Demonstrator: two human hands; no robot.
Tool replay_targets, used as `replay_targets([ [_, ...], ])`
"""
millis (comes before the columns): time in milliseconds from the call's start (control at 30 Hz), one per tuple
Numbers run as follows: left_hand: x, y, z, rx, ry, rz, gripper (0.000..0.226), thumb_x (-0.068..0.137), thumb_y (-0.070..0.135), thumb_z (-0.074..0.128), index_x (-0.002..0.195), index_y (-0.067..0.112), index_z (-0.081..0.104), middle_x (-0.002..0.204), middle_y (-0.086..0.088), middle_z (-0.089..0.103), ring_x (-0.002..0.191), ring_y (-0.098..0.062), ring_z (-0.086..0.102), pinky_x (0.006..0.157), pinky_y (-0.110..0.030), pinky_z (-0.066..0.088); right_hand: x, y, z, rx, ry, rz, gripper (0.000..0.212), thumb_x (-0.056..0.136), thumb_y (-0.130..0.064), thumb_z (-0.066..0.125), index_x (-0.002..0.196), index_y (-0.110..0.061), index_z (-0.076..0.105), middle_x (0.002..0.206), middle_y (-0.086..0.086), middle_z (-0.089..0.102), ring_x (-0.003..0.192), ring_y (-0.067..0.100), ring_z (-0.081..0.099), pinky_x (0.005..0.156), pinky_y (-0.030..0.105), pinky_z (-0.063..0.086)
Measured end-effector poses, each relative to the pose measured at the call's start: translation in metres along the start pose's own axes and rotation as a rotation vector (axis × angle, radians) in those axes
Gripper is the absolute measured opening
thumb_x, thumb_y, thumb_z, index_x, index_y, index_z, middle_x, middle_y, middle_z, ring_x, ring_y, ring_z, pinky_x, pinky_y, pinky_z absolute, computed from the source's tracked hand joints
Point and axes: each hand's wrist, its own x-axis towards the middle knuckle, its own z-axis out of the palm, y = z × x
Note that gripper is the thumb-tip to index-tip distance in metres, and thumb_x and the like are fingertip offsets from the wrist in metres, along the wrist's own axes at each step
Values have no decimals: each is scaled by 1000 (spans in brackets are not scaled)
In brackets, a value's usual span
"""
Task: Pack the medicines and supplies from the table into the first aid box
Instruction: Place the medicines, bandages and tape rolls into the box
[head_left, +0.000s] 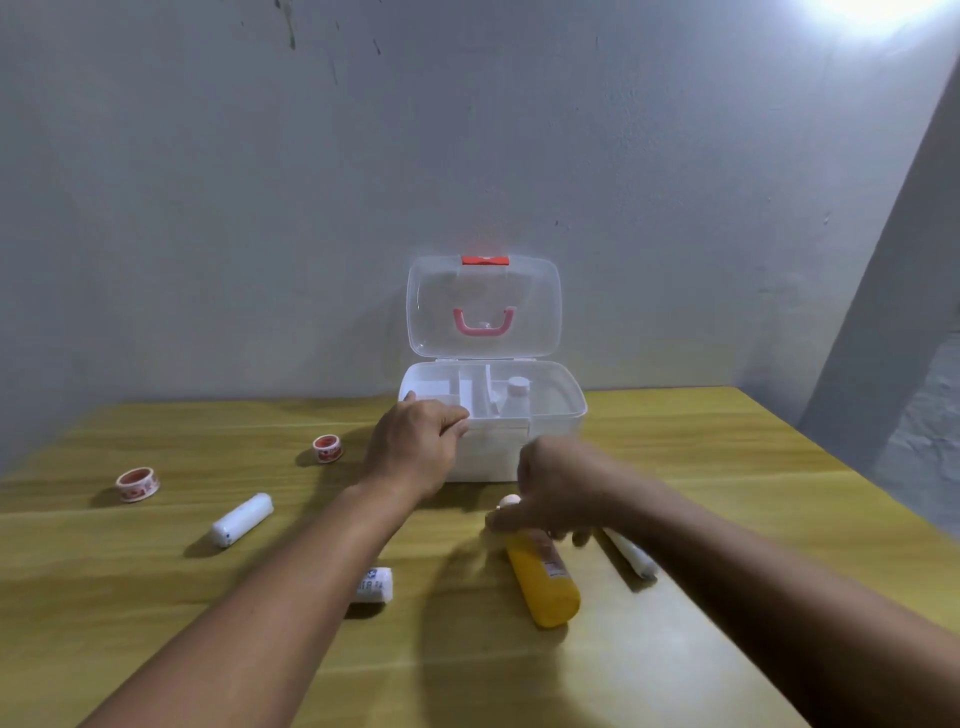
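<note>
The white first aid box (563, 415) stands open at the table's far side, its clear lid (483, 306) upright against the wall. A white bottle (514, 397) stands inside, beside a white tray insert. My left hand (415, 447) grips the box's front left rim. My right hand (556, 493), blurred, closes on the neck of a yellow bottle (543, 582) that lies on the table in front of the box. Left of the box lie two red-and-white tape rolls (327, 448) (137, 484) and two white bandage rolls (241, 519) (374, 584).
Another white roll (631, 558) lies on the table right of the yellow bottle, partly under my right forearm. The yellow wooden table (727, 467) ends at the right, near a grey wall corner. A grey wall rises right behind the box.
</note>
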Motion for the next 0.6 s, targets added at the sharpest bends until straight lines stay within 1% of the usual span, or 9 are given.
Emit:
replay_targets([
  [33, 0, 0, 0, -14, 13, -1, 18, 88, 15, 61, 83, 3, 73, 84, -21, 73, 81, -39, 63, 116, -40, 29, -2, 0, 8, 20, -60, 13, 41, 74, -41, 75, 88, -3, 71, 72, 11, 75, 61, 25, 73, 57, 40, 62],
  [133, -1, 2, -1, -57, 37, -13, 16, 87, 16, 63, 96, 9, 76, 95, -16, 75, 89, -34, 67, 118, -38, 26, -8, 1, 7, 139, -52, 44, 43, 76, -24, 76, 110, -1, 62, 87, 14, 71, 69, 28, 73, 59, 40, 63],
  [200, 1, 2, 0, -59, 34, -18, 16, 87, 16, 64, 94, 9, 76, 95, -18, 75, 91, -37, 66, 117, -33, 23, -14, 6, -8, 284, -60, 40, 50, 75, -16, 78, 119, -9, 55, 88, 7, 61, 69, 28, 69, 60, 42, 62],
  [267, 2, 1, 0, -40, 33, -25, 17, 87, 18, 63, 88, 7, 75, 91, -21, 74, 90, -40, 64, 114, -26, 20, -19, 9, -33, 388, -22, 30, 58, 74, -12, 80, 123, -18, 50, 89, 3, 55, 69, 26, 67, 56, 40, 62],
  [333, 1, 1, 0, -31, 40, -20, 18, 87, 18, 62, 86, 5, 74, 89, -23, 72, 87, -41, 63, 112, -23, 18, -21, 12, -60, 478, 82, 8, 56, 74, -10, 79, 122, -17, 52, 98, 6, 53, 72, 28, 67, 51, 36, 61],
  [400, 1, 1, 1, -38, 56, -10, 16, 87, 17, 62, 88, 7, 75, 89, -21, 73, 86, -40, 64, 113, -25, 20, -20, 16, -89, 525, 227, -27, 42, 77, -9, 76, 115, -10, 59, 105, 9, 52, 74, 27, 66, 48, 30, 59],
  [433, 1, 0, 2, -39, 58, -5, 16, 87, 16, 62, 88, 7, 75, 90, -21, 74, 86, -39, 64, 113, -25, 20, -17, 17, -102, 530, 301, -42, 34, 80, -9, 73, 112, -8, 61, 105, 10, 53, 74, 26, 66, 48, 28, 59],
  [500, 2, -2, 3, -28, 54, 3, 18, 88, 17, 61, 86, 4, 74, 89, -23, 73, 86, -39, 64, 111, -23, 18, -6, 20, -120, 526, 450, -56, 25, 84, -9, 69, 108, -5, 64, 102, 11, 54, 71, 26, 66, 52, 31, 61],
  [600, 3, -5, 4, -20, 47, 9, 21, 89, 18, 60, 85, 2, 72, 88, -23, 72, 85, -40, 63, 113, -24, 17, 24, 20, -120, 417, 587, -45, 25, 85, -7, 68, 110, -2, 65, 102, 13, 54, 68, 31, 68, 62, 43, 62],
])
